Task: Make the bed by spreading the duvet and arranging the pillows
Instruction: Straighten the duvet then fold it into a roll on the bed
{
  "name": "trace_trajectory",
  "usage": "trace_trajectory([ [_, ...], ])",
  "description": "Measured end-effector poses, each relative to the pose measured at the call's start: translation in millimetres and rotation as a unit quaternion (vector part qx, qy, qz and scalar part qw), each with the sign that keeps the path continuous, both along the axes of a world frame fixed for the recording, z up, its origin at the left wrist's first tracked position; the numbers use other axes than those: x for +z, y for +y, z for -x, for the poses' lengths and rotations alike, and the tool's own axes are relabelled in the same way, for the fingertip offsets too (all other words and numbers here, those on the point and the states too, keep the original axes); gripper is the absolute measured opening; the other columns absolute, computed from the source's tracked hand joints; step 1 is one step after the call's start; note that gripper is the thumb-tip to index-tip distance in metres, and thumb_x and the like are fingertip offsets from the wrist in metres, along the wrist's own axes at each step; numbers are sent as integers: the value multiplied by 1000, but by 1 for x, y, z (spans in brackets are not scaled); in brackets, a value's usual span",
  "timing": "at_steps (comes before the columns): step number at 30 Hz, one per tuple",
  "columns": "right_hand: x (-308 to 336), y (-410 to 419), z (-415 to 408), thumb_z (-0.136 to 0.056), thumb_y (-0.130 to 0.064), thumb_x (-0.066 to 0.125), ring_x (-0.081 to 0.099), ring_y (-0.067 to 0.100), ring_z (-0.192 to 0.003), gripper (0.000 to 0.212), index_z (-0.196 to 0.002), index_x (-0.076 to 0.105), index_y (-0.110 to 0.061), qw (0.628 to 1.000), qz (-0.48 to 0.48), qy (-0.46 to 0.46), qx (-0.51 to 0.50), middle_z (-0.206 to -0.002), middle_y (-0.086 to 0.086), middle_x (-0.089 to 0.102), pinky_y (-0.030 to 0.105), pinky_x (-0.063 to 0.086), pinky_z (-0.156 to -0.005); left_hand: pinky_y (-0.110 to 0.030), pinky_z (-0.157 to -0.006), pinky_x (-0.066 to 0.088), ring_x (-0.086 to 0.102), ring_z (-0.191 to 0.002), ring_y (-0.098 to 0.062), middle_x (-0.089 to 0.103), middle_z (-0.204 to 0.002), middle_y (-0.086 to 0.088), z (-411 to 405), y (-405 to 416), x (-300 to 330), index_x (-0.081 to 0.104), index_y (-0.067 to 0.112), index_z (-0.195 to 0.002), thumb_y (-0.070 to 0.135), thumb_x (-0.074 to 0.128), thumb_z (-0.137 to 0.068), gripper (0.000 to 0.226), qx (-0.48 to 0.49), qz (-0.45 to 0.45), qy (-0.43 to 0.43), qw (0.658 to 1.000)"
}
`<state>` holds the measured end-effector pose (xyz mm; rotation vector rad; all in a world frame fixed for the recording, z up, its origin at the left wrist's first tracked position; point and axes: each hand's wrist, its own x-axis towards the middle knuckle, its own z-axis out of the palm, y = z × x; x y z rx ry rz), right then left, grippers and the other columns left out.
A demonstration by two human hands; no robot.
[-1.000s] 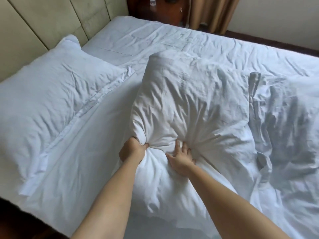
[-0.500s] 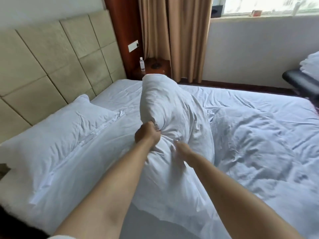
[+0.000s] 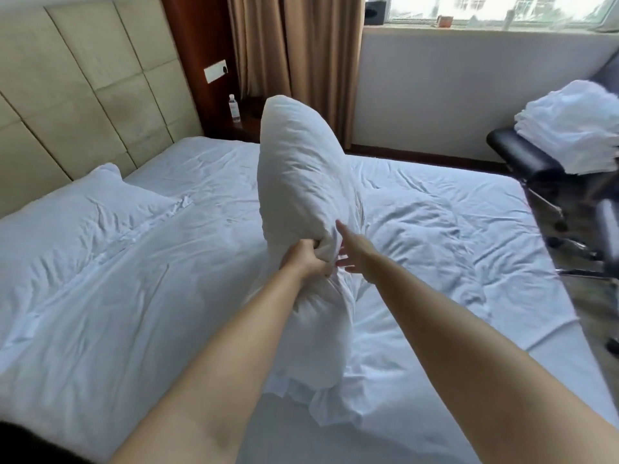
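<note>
- Since a moment ago I have lifted the pillow (image 3: 301,182) higher; it now stands on end above the bed (image 3: 167,296), its top rising in front of the brown curtain (image 3: 294,61).
- My left hand (image 3: 306,261) grips a bunched fold of the pillow's case near the middle, fingers curled tight into the cloth.
- My right hand (image 3: 355,252) has let go of the fold; its fingers are straight and spread, the tips just touching the pillow's right side.
- The pillow is plain white and wrinkled, plump at the top, pinched at my grip, with the loose open end of the case trailing onto the sheet.
- A second white pillow (image 3: 87,209) lies flat against the beige padded headboard (image 3: 83,95).
- The rumpled white duvet (image 3: 435,236) lies to the right of the pillow.
- A clear water bottle (image 3: 234,108) stands on the nightstand; its label is too small to read.
- Folded white linen (image 3: 569,125) sits stacked on a black chair (image 3: 522,155).
</note>
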<state>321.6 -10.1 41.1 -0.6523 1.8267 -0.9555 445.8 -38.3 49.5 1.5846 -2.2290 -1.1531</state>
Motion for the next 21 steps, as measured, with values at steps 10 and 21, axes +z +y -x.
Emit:
trace_trajectory([
  [10,25,7,13,-88,-35,59,62,27,-80,36,-104,62,-3,984,-11,161,80,-90,10,60,31,48,-63,-25,-61,42,64,-77,-23,70,-85,-5,27,36,3,70,17,-92,19,72,-68,24,57,52,-40,996],
  [21,76,115,188,-88,-20,52,55,27,-78,18,-79,55,-4,982,145,107,-56,-83,13,55,29,40,-61,-23,-51,33,50,-58,-17,51,-54,3,185,170,85,60,15,-57,14,69,-63,11,86,150,13,985],
])
